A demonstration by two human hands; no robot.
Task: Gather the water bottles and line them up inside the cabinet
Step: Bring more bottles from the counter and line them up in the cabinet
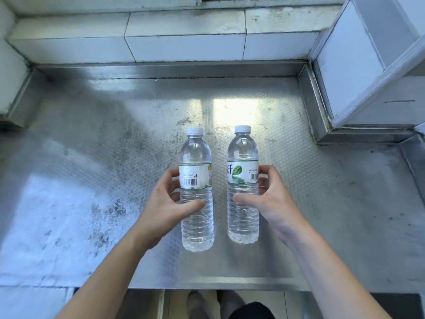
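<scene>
Two clear water bottles with white caps and white labels stand upright, side by side, on a metal counter. My left hand wraps around the left bottle from its left side, thumb across the front below the label. My right hand grips the right bottle, which carries a green leaf on its label, from its right side, thumb across the front. Both bottles appear full. No cabinet interior is in view.
The counter has a raised metal rim at the back and right. White tiles rise behind it. A white boxy column juts in at the upper right. The counter's front edge lies near my body; the floor shows below.
</scene>
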